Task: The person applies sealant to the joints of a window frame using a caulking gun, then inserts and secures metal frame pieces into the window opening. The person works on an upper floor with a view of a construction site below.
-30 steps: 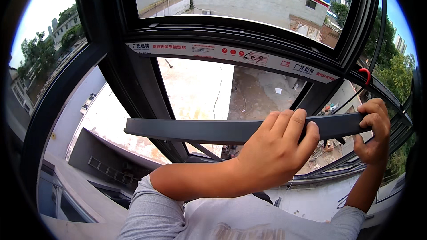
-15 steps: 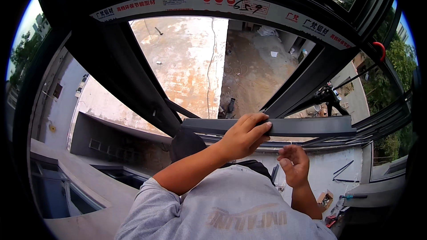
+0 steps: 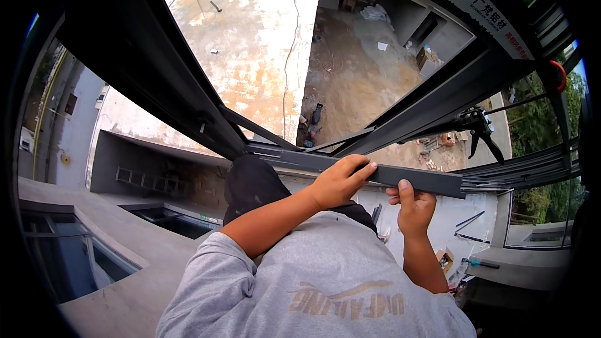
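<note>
Head view: a long, dark-grey, metal-looking bar (image 3: 407, 178) runs left to right, right end lower. Left hand (image 3: 338, 184) grips its middle; right hand (image 3: 414, 208) pinches nearer that end.

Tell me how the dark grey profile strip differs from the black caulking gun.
Shape: the dark grey profile strip is plain and flat-faced, while the black caulking gun has a projecting handle. Handling: the left hand and right hand hold the strip; neither touches the caulking gun. Colour: the strip is grey, the caulking gun mostly black. Both are elongated.
</note>
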A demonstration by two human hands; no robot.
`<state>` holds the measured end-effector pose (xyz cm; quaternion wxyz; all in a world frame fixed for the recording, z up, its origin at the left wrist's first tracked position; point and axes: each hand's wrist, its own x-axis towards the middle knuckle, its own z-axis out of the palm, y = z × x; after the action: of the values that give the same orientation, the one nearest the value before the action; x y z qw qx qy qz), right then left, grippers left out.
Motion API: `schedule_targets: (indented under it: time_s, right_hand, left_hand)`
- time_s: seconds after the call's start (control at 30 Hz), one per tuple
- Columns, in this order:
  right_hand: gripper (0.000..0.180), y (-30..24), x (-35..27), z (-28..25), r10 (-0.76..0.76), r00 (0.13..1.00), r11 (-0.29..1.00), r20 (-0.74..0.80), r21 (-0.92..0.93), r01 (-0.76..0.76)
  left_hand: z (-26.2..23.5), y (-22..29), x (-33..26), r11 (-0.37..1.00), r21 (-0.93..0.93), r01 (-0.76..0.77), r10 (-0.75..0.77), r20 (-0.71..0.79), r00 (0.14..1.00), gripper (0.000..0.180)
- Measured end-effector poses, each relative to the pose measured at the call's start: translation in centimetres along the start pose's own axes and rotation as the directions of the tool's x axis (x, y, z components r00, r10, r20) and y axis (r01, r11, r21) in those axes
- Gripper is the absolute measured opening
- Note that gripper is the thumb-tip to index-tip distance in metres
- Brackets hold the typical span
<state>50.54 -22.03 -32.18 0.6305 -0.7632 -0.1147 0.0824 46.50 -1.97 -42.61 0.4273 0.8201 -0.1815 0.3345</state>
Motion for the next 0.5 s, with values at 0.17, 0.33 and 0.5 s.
schedule_targets:
  time_s: [0.17, 0.33, 0.5]
  right_hand:
    - [0.02, 4.8, 3.0, 2.4, -0.034, 0.996, 0.999, 0.082, -0.007, 0.034]
    - [0.015, 8.2, 5.8, 4.1, -0.095, 0.98, 0.993, 0.175, -0.051, 0.105]
    - [0.013, 11.8, 8.3, 5.0, -0.067, 0.981, 0.98, 0.18, -0.175, 0.099]
  left_hand:
    - [-1.4, -0.8, -1.7, 0.96, 0.205, 0.19, -0.197, 0.011, 0.98, 0.058]
    - [-5.0, -0.1, -6.6, 0.905, 0.177, 0.386, -0.407, 0.106, 0.907, 0.055]
    - [-9.5, 2.4, -11.6, 0.813, 0.173, 0.557, -0.557, -0.05, 0.829, 0.048]
